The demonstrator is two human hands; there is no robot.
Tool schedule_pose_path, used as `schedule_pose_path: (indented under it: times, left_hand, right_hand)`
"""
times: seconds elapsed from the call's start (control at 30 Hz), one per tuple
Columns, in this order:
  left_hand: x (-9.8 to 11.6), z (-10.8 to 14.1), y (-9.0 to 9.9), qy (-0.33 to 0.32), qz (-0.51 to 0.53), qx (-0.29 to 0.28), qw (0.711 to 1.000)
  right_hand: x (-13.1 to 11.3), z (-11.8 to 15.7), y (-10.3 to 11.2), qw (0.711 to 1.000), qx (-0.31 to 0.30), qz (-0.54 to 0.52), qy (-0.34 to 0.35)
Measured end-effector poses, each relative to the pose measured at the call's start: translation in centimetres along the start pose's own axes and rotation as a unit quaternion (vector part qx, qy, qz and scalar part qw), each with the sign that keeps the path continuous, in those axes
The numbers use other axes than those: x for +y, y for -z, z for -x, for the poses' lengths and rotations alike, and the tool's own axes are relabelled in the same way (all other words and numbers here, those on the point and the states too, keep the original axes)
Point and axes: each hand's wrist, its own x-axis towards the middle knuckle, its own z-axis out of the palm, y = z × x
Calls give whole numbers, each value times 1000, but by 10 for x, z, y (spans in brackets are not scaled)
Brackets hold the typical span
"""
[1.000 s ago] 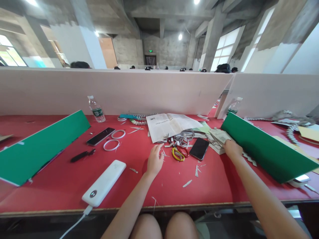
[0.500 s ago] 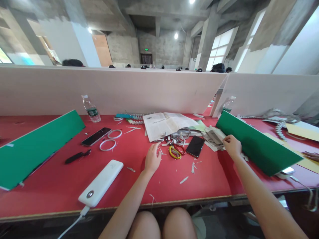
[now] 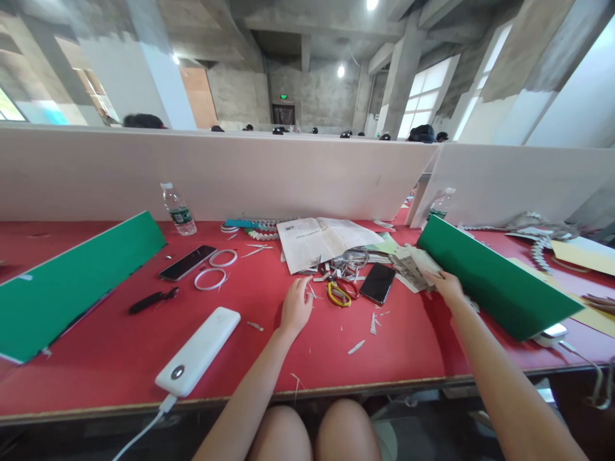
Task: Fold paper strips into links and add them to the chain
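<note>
Some paper (image 3: pixel 423 261) juts leftward from right grip (image 3: pixel 450 287), edge pinched; left grip (image 3: pixel 296 306) relaxed, unclenched

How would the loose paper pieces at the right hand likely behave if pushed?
The paper pieces would probably slide apart, since they overlap at uneven angles. Each is likely light and bendable, looking thin and flat. Pushed rightward, they might catch against the green board beside the right hand.

Ceiling bulb (image 3: pixel 341 70), windows (image 3: pixel 423 96) glaring; soft shadows on red tabletop (image 3: pixel 317 358); edges stretched.
</note>
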Motion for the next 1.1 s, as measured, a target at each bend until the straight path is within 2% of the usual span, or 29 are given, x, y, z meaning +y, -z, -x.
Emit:
schedule_pose_path:
  times: [0.07, 0.13, 0.2, 0.27, 0.33, 0.4, 0.47, 0.53, 0.6, 0.77, 0.87, 0.97, 1.03, 1.1]
  left_hand:
    - [0, 0, -1, -5, -1, -4, 1000]
    - [1, 0, -1, -14, -3, -10, 1000]
    - [1, 0, -1, -17, -13, -15, 1000]
    - [2, 0, 2, 4, -39, -11, 999]
    - [2, 0, 6, 47, -72, 0, 996]
    - [1, 1, 11, 89, -89, 15, 992]
    - [-2, 2, 16, 111, -76, 30, 990]
    - [-4, 3, 19, 119, -54, 38, 991]
    - [-6, 4, 22, 119, -45, 30, 991]
    - [-4, 4, 30, 82, -20, -14, 996]
    - [2, 9, 44, 54, 55, -106, 991]
    - [10, 22, 62, 30, 117, -231, 965]
    - [13, 33, 72, 15, 96, -272, 957]
    - [14, 43, 78, 8, 89, -270, 959]
  right_hand:
    - [-10, 4, 6, 999, -4, -13, -31]
    - [-26, 12, 11, 1000, 3, -11, -15]
    - [-48, 28, 12, 999, 10, -18, 34]
    - [-73, 56, 9, 986, 1, -36, 161]
    - [-99, 97, 2, 952, -61, -32, 298]
    - [-121, 144, -5, 888, -152, -28, 432]
    - [-137, 188, -8, 844, -205, -44, 494]
    - [-149, 218, -8, 826, -234, -61, 510]
    - [-157, 231, -5, 821, -252, -62, 508]
    - [-171, 220, -2, 835, -280, -29, 474]
    - [-174, 211, -2, 849, -278, -24, 449]
    - [-175, 209, 0, 854, -275, -39, 441]
    - [-174, 208, 0, 858, -271, -49, 433]
    - [-173, 206, -1, 865, -269, -66, 417]
